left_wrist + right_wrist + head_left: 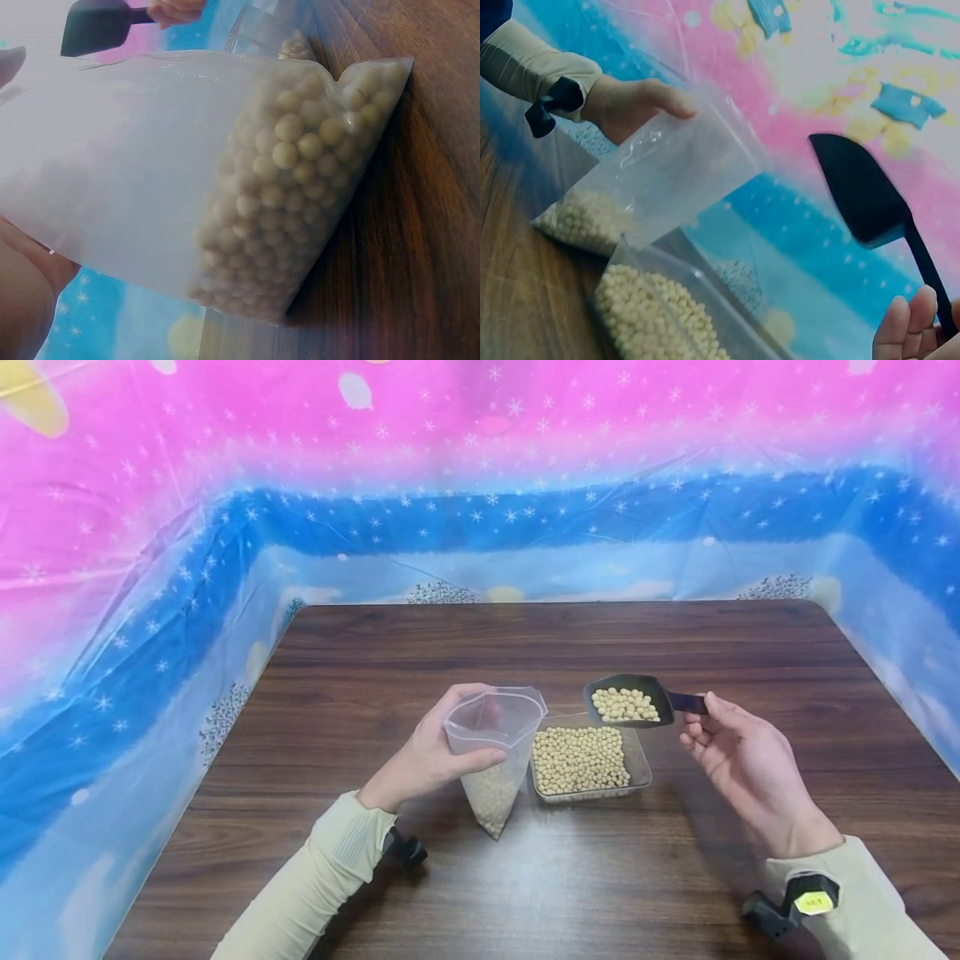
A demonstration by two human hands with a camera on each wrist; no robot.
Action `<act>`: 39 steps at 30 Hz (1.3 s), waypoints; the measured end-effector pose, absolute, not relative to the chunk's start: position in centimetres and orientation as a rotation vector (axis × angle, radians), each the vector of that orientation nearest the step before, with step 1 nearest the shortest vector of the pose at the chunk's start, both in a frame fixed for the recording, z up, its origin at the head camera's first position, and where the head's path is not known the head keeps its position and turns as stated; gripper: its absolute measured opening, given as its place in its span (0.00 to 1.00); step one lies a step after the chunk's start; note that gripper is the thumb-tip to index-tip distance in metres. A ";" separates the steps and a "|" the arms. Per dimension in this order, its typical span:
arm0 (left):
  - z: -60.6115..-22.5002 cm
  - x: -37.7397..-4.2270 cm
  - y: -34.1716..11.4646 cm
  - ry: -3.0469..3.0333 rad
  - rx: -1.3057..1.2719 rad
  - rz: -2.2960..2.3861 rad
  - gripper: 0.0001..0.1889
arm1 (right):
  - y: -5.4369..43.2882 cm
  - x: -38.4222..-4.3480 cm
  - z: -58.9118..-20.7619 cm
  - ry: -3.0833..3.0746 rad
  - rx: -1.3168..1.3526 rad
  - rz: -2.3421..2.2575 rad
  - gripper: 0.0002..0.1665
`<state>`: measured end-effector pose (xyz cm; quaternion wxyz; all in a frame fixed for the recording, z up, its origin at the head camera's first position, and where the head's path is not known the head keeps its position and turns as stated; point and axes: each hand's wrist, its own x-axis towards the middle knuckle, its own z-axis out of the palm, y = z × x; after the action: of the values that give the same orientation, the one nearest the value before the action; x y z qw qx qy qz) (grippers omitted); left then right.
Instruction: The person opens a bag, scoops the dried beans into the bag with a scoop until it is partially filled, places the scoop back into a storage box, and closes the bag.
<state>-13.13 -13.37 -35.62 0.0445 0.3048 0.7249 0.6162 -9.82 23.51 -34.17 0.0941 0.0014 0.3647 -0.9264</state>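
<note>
My left hand [442, 747] grips a translucent plastic bag [491, 777] near its top, thumb on the near side and fingers behind. The bag's mouth gapes, and its lower part holds pale round beans [285, 187]; its bottom meets the table. My right hand [750, 768] pinches the handle of a black scoop [663, 693]. Beans [626, 703] lie in the scoop, which is level above the far right part of a clear plastic container [639, 768]. More beans [577, 760] fill most of that container, to the right of the bag.
The dark wooden table [525, 893] extends around the bag and container. A pink and blue patterned cloth [480, 518] hangs behind the table and along its sides. A black strapped-on device [810, 897] sits on the right wrist.
</note>
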 end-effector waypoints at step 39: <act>-35.7 -13.3 -13.2 2.194 0.909 1.872 0.35 | 15.4 -8.8 -26.9 2.327 -0.401 -2.645 0.13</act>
<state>-13.33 -13.21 -35.73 0.0586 0.3000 0.7242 0.6181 -8.82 15.39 -26.93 -0.2005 -0.1108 0.6430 -0.7308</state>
